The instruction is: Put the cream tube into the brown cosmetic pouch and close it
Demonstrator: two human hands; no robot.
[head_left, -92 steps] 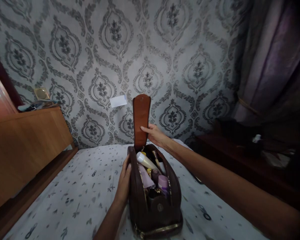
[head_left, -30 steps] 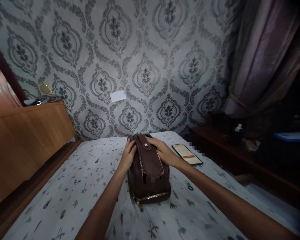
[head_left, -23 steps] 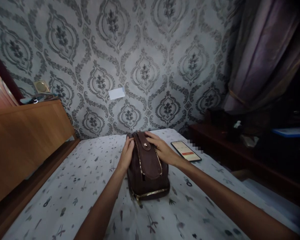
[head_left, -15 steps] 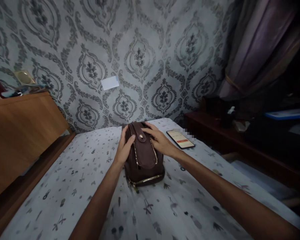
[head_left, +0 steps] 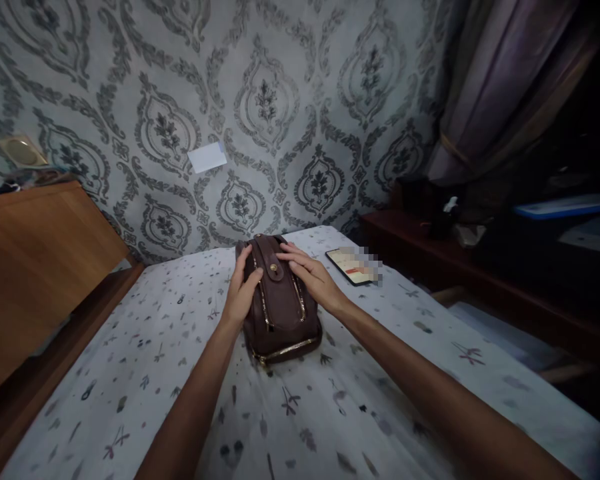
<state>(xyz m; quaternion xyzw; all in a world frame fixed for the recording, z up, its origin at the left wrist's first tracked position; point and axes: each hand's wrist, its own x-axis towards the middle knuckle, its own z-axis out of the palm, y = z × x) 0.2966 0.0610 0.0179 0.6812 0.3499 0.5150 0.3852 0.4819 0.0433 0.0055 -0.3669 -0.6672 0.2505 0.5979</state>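
Observation:
A dark brown leather toiletry bag (head_left: 280,317) with gold zippers stands on a bed covered by a white patterned sheet (head_left: 170,360). Its top flap is folded down and its contents are hidden. My left hand (head_left: 242,293) clasps the bag's left side, thumb lying on the top. My right hand (head_left: 309,279) rests flat on the flap's right side, fingers near the metal snap. Both arms reach in from the bottom edge.
A phone (head_left: 350,265) with a lit screen lies on the sheet right of the bag. A wooden headboard (head_left: 40,267) runs along the left. Patterned wallpaper (head_left: 280,100) fills the back. A dark low cabinet (head_left: 460,267) and a curtain (head_left: 500,87) stand at the right.
Three seconds ago the flap stood upright and bottles showed inside; now it is folded down. Over the last second my hands stayed on the bag while the view shifted.

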